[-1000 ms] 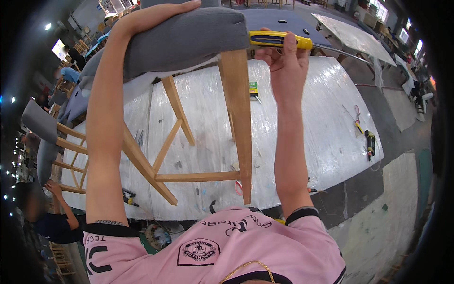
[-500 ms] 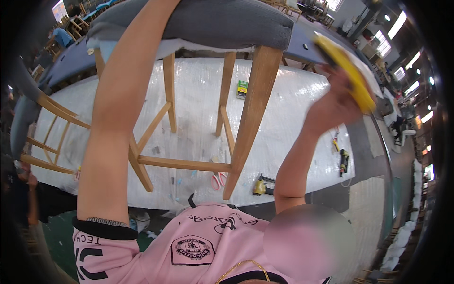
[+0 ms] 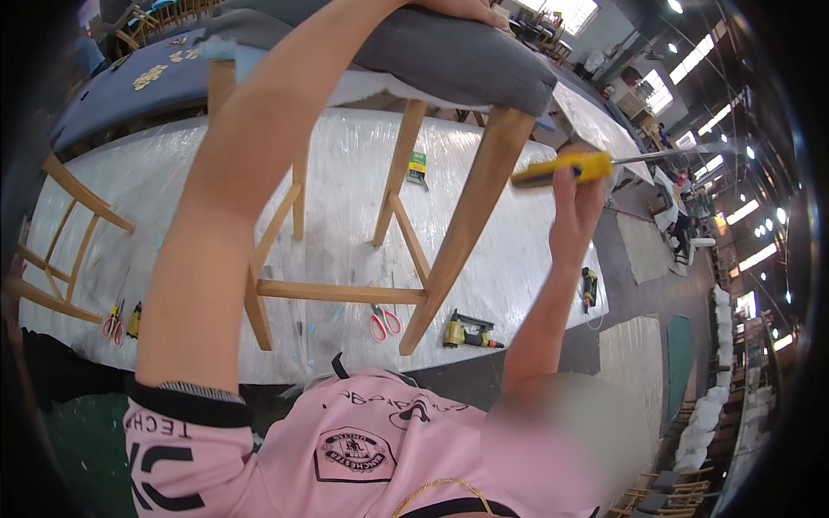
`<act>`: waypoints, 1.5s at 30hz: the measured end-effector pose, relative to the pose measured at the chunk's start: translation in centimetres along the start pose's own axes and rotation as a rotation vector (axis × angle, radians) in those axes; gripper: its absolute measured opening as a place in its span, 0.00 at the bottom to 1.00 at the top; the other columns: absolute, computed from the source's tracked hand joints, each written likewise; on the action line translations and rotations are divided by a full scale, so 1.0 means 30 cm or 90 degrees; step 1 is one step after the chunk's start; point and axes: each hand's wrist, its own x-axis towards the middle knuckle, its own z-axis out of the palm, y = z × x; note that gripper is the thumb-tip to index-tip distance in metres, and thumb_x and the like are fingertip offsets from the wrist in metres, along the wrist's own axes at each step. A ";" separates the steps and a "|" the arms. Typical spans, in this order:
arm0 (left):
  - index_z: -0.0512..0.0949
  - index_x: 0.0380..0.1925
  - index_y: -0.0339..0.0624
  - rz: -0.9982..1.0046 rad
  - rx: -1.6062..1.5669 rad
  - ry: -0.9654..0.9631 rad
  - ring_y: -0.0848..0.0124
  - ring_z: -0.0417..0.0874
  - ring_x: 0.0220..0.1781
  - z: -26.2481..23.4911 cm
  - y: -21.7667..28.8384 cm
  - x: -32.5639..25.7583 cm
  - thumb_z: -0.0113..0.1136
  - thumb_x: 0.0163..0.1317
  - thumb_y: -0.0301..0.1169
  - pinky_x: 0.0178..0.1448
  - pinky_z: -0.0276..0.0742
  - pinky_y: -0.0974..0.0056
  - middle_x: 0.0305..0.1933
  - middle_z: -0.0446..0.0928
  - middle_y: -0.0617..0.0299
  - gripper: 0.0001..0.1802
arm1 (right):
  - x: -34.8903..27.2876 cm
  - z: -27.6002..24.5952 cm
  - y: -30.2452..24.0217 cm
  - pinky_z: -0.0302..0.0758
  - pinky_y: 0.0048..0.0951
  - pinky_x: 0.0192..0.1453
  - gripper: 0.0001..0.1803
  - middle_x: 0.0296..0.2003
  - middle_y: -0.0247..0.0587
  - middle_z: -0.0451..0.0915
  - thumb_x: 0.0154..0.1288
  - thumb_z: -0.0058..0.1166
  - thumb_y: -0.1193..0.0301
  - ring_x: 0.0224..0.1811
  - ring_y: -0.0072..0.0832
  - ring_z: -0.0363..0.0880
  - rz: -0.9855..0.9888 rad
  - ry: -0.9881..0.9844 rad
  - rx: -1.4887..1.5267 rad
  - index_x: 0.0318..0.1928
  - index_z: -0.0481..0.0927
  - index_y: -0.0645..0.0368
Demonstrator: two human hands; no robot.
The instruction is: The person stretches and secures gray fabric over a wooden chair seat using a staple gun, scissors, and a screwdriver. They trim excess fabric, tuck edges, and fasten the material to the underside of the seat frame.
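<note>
Wooden chair with a grey padded seat is held up in the air over a big work table that is covered with clear plastic film; its legs point down toward the table. At the far left, a second bare wooden chair frame leans at the table edge, and red-handled pliers lie close to it on the plastic. The left hand comes next: the long forearm goes up across the view and the hand lies on the top of the grey seat, fingers closed over the cushion edge. Under the chair, on the table, are red-handled scissors and, just beside them, a yellow and black staple gun. A small green and yellow packet lies farther back between the chair legs. To the right, the right hand is clamped around the yellow handle of a screwdriver, whose metal shaft points to the right, away from the chair. The handle end is very near the front chair leg, but I cannot tell if it touches. Another small tool lies at the right table edge.
</note>
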 end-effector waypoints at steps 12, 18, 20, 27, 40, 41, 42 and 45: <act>0.82 0.56 0.34 -0.111 0.171 0.304 0.49 0.79 0.66 -0.013 -0.128 -0.508 0.46 0.67 0.72 0.71 0.70 0.49 0.61 0.80 0.40 0.48 | -0.376 0.019 -0.260 0.60 0.14 0.22 0.29 0.34 0.30 0.81 0.75 0.61 0.70 0.21 0.07 0.64 0.345 -0.197 -0.036 0.73 0.71 0.59; 0.70 0.68 0.36 0.113 0.358 0.411 0.48 0.75 0.65 0.059 -0.212 -0.587 0.67 0.52 0.70 0.72 0.68 0.47 0.60 0.76 0.44 0.56 | -0.275 0.069 -0.254 0.59 0.14 0.18 0.28 0.35 0.38 0.84 0.78 0.58 0.65 0.16 0.07 0.64 0.307 -0.218 -0.053 0.72 0.71 0.64; 0.68 0.70 0.36 0.127 0.400 0.414 0.48 0.75 0.65 0.057 -0.201 -0.595 0.70 0.49 0.68 0.71 0.67 0.47 0.60 0.75 0.44 0.58 | -0.247 0.075 -0.258 0.60 0.14 0.18 0.28 0.35 0.40 0.84 0.78 0.57 0.64 0.14 0.09 0.64 0.289 -0.216 -0.054 0.71 0.71 0.65; 0.65 0.71 0.37 0.099 0.412 0.386 0.50 0.74 0.63 0.042 -0.199 -0.625 0.75 0.47 0.61 0.69 0.68 0.47 0.59 0.73 0.45 0.57 | -0.227 0.069 -0.261 0.60 0.16 0.17 0.27 0.35 0.45 0.84 0.80 0.53 0.61 0.14 0.11 0.66 0.330 -0.236 0.073 0.71 0.72 0.65; 0.73 0.70 0.54 0.051 0.419 0.434 0.57 0.79 0.62 0.089 -0.185 -0.584 0.72 0.52 0.67 0.69 0.69 0.49 0.60 0.79 0.53 0.49 | -0.303 0.127 -0.260 0.54 0.15 0.13 0.27 0.33 0.48 0.82 0.78 0.54 0.66 0.12 0.09 0.62 0.386 -0.152 0.112 0.71 0.72 0.68; 0.72 0.70 0.54 0.051 0.414 0.458 0.57 0.79 0.62 0.115 -0.206 -0.562 0.74 0.49 0.65 0.67 0.70 0.49 0.59 0.78 0.53 0.51 | -0.278 0.112 -0.297 0.59 0.18 0.18 0.27 0.33 0.43 0.83 0.78 0.56 0.66 0.16 0.11 0.65 0.376 -0.173 0.051 0.70 0.74 0.66; 0.71 0.70 0.55 0.054 0.412 0.481 0.57 0.78 0.62 0.128 -0.218 -0.545 0.77 0.46 0.64 0.66 0.70 0.48 0.58 0.77 0.54 0.52 | -0.254 0.095 -0.320 0.62 0.19 0.22 0.26 0.33 0.40 0.84 0.77 0.56 0.67 0.19 0.12 0.67 0.288 -0.201 -0.121 0.70 0.75 0.65; 0.70 0.70 0.56 0.044 0.419 0.479 0.58 0.77 0.62 0.131 -0.242 -0.534 0.78 0.45 0.62 0.62 0.70 0.49 0.58 0.76 0.54 0.53 | -0.161 0.096 -0.380 0.65 0.23 0.29 0.25 0.32 0.37 0.85 0.76 0.58 0.67 0.25 0.15 0.68 0.008 -0.248 -0.451 0.69 0.77 0.62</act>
